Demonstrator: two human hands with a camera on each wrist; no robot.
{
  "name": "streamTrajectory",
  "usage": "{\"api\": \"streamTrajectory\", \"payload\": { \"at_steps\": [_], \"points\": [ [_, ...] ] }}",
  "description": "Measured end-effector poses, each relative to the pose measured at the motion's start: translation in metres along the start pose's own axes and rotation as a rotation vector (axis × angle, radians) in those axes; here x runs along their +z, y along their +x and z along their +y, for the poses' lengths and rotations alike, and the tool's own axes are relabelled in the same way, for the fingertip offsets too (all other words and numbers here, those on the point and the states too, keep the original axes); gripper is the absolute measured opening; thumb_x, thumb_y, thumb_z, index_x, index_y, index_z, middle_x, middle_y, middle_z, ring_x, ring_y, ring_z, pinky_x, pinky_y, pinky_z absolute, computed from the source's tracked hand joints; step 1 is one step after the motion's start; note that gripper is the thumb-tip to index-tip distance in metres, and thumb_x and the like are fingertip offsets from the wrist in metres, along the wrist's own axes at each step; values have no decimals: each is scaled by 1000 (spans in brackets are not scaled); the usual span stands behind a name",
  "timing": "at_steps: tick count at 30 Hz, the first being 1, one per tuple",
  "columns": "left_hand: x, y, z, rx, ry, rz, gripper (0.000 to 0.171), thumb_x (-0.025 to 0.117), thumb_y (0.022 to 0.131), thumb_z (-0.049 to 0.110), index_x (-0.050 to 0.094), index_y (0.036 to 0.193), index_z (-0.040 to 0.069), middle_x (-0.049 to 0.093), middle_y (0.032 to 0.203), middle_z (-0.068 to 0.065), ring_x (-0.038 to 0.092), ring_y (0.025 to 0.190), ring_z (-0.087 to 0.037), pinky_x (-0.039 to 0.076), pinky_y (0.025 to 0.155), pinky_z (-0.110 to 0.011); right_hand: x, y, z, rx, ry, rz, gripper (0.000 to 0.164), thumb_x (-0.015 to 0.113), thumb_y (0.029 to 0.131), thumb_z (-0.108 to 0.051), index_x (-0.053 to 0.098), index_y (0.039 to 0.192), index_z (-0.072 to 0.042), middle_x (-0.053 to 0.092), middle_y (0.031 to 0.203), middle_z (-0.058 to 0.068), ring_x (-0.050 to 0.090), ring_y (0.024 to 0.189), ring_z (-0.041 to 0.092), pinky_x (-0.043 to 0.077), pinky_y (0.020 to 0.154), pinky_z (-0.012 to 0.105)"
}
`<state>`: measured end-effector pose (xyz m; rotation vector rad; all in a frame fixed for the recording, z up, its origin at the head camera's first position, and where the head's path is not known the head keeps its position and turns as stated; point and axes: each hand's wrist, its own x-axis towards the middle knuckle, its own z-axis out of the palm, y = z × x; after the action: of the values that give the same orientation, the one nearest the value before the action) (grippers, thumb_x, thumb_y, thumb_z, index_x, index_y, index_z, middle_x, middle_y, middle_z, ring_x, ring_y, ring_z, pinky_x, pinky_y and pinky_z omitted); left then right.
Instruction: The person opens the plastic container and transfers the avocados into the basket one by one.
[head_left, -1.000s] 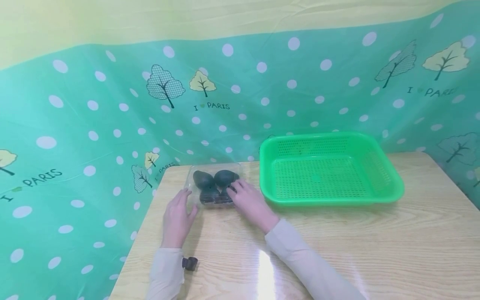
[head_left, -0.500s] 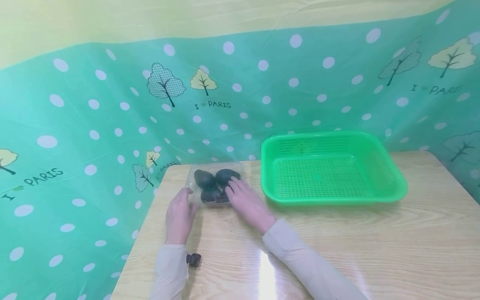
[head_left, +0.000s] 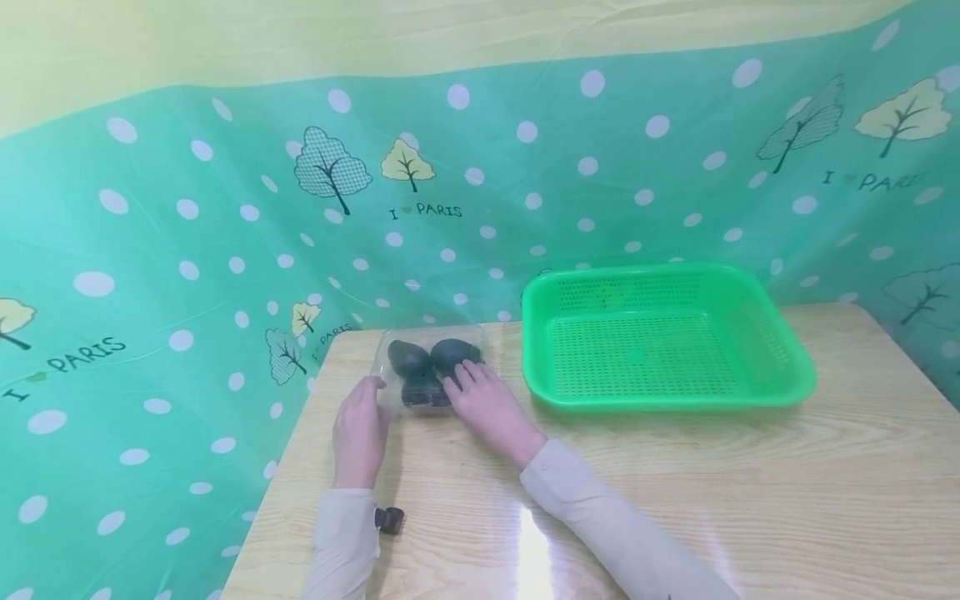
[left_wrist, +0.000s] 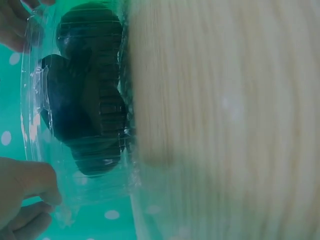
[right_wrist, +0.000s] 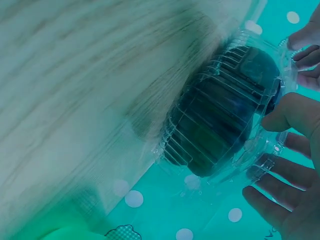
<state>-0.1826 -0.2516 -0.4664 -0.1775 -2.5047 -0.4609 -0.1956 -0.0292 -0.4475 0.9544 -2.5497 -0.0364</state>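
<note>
Near the back left of the table stands a clear plastic box (head_left: 384, 360) holding several dark, smooth avocados (head_left: 409, 361). My left hand (head_left: 360, 437) is at the box's left edge; in the left wrist view its thumb (left_wrist: 44, 182) and curled fingers pinch the rim. My right hand (head_left: 490, 410) reaches over the front right of the box, its fingertips by the right-hand avocado (head_left: 452, 354) in the head view. In the right wrist view its fingers (right_wrist: 280, 182) are straight and spread along the rim, with the thumb (right_wrist: 282, 117) over the box.
A green perforated plastic basket (head_left: 637, 404) stands to the right of the box on the wooden table (head_left: 675, 500). Behind the table hangs a green dotted curtain (head_left: 225, 192) with printed trees. A small black device (head_left: 390, 521) sits at the left wrist.
My right hand's fingers have shifted slightly over the front right of the box, spreading a little. The left hand has straightened slightly at the left edge. Box and basket stay in place.
</note>
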Motion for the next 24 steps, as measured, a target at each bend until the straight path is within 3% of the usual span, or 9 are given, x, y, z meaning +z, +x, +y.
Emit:
{"api": "streamTrajectory", "payload": {
  "at_steps": [15,24],
  "points": [
    [4,-2,0,-13,-8,43,42,71,72,-15,60,107,5,69,101,-14,66,89,-36,57,78,-47,-1,3,-13,15,-132,85,29,69,90,-11,69,119,-12,69,118,14,66,112,28,55,98,41],
    [5,-2,0,-25,5,42,41,72,72,-14,61,107,3,69,103,-14,67,91,-36,57,79,-47,-5,7,-13,-1,-162,76,24,68,91,-13,71,115,-12,72,112,15,68,106,28,58,90,40]
  ]
}}
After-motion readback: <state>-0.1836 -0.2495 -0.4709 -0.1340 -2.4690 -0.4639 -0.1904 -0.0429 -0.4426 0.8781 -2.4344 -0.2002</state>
